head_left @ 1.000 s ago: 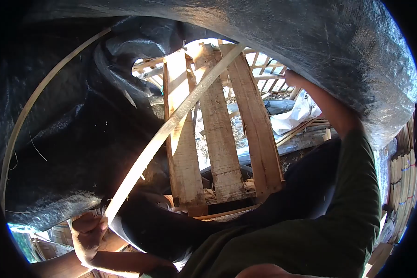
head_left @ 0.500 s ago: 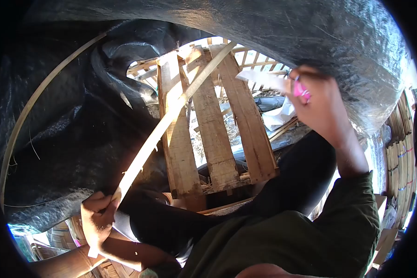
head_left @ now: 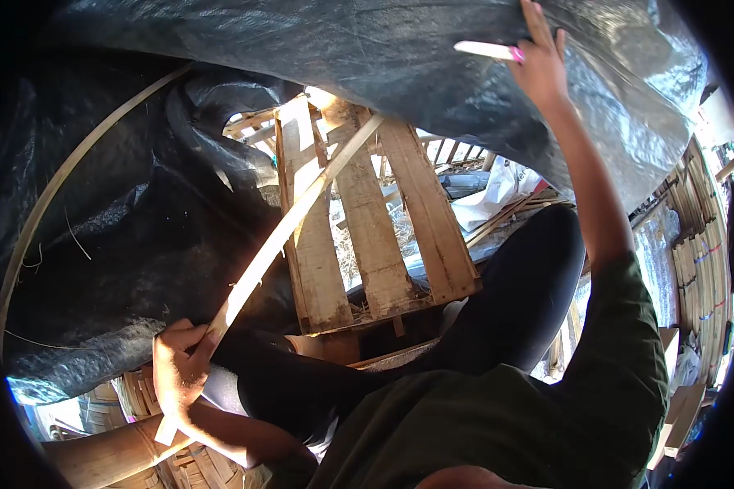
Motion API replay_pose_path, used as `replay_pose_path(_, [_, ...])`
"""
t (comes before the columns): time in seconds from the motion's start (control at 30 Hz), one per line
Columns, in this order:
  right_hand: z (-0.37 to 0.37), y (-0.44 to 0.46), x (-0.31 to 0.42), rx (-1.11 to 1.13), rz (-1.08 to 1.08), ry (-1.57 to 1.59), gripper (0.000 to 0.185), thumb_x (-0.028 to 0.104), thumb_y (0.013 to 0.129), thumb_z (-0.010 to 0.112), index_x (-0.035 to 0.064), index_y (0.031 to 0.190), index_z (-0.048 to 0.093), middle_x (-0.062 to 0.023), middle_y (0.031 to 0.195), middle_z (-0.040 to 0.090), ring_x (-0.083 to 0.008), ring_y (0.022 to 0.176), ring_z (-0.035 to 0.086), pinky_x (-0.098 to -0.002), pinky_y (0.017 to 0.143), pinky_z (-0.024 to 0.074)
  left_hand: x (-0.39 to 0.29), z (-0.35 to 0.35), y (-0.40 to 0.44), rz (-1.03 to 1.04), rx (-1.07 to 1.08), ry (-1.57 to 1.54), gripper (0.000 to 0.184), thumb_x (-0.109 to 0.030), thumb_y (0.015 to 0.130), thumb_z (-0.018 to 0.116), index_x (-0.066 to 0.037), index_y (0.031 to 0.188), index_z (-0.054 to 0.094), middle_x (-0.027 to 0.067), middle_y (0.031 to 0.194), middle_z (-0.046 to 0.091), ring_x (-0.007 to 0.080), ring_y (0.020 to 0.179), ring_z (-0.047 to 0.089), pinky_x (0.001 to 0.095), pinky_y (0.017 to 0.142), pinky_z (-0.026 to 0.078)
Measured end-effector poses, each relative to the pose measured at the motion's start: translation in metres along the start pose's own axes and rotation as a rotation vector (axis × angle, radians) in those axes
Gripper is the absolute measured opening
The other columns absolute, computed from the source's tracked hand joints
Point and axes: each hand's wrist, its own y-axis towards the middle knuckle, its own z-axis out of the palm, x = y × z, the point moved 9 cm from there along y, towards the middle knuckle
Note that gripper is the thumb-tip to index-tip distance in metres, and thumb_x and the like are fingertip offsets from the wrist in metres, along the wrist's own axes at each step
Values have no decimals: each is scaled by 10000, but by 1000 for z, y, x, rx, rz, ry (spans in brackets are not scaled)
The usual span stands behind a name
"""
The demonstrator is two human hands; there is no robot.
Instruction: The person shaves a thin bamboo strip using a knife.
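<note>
My left hand [head_left: 181, 367], at the lower left, is closed around the near end of a long pale bamboo strip [head_left: 279, 236]. The strip slants up to the right across a slatted wooden stand [head_left: 367, 232], its far end by the edge of a dark plastic tarp [head_left: 342, 49]. Small splinters stick out along its side. Raised at the upper right, my right hand [head_left: 542, 73] holds a knife [head_left: 483, 50] with a pale blade and a pink handle. Some of its fingers stretch up against the tarp; whether they grip it I cannot tell.
Another thin strip [head_left: 65, 171] curves along the dark sheeting at the left. Bundles of strips [head_left: 701, 261] stand at the right. A thick bamboo pole [head_left: 106, 452] lies at the lower left. My bent knee [head_left: 538, 261] is right of the stand.
My right hand has gone up to the tarp with the knife, its fingers now extended. The tarp edge hangs lower over the stand. My left hand and strip have shifted slightly.
</note>
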Motion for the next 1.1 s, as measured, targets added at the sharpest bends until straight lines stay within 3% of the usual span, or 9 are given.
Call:
replay_pose_path(0.07, [13, 6, 20, 28, 41, -78, 258, 184, 884, 649, -65, 866, 715, -265, 1564, 299, -346, 1401, 393, -539, 1045, 392, 16, 2, -9, -107, 12, -75, 90, -19, 803, 696, 63, 811, 660, 102, 586, 429, 157, 527, 371, 333, 509, 292])
replay_pose_path(0.13, [18, -2, 43, -59, 37, 268, 524, 502, 677, 839, 14, 670, 647, -254, 1609, 176, -526, 1469, 131, -731, 1080, 223, 16, 8, -14, -167, 3, -127, 99, -25, 800, 701, 64, 814, 659, 88, 591, 426, 140, 541, 375, 328, 510, 293])
replay_pose_path(0.2, [15, -21, 89, 52, 1, 328, 609, 579, 624, 830, -5, 711, 680, -238, 1630, 83, -520, 1478, 59, -761, 1067, 191, 21, 13, -20, -167, 7, -151, 110, -36, 799, 708, 61, 815, 658, 81, 594, 428, 131, 542, 376, 323, 508, 290])
replay_pose_path(0.37, [106, -28, 55, 239, 0, 167, 405, 380, 726, 823, 9, 731, 661, -85, 1663, 64, -281, 1533, 85, -692, 1118, 228, 28, 7, -40, -197, 61, -73, 108, -40, 798, 709, 56, 798, 660, 81, 605, 454, 138, 530, 409, 328, 498, 290])
replay_pose_path(0.5, [154, -10, 33, 251, -14, 69, 327, 336, 773, 782, 18, 771, 709, -21, 1664, 41, -199, 1530, 97, -678, 1120, 283, 41, -15, -64, -237, 22, -32, 89, -13, 768, 713, 54, 762, 655, 98, 587, 466, 198, 521, 465, 349, 497, 314])
replay_pose_path(0.6, [181, 9, 33, 322, 12, 50, 192, 193, 829, 750, 17, 775, 695, -18, 1662, 68, -202, 1527, 120, -650, 1139, 267, 51, -32, -91, -237, 14, 29, 84, -16, 756, 748, 37, 763, 683, 102, 585, 484, 209, 499, 454, 347, 490, 314])
replay_pose_path(0.73, [209, 32, 30, 375, -4, -7, 203, 207, 845, 736, 29, 759, 690, -11, 1667, -2, -193, 1528, 111, -664, 1125, 293, 38, -55, -116, -144, -17, 69, 163, -7, 804, 736, 26, 667, 652, 39, 568, 506, 111, 448, 459, 304, 421, 312])
replay_pose_path(0.83, [219, 46, 36, 566, -47, -115, 327, 213, 879, 670, -56, 1061, 717, -204, 1640, -124, -350, 1529, 9, -603, 1179, 184, 32, -62, -130, -269, 6, 48, 145, 4, 805, 727, 27, 683, 653, 35, 572, 505, 106, 456, 455, 298, 425, 310])
replay_pose_path(1.1, [224, 42, 39, 617, -61, -23, 328, 248, 898, 667, -24, 1072, 724, -167, 1652, -109, -336, 1529, 22, -584, 1180, 196, 11, -66, -148, -357, 34, 59, 97, 32, 809, 703, 29, 725, 656, 26, 582, 503, 93, 475, 444, 283, 434, 305])
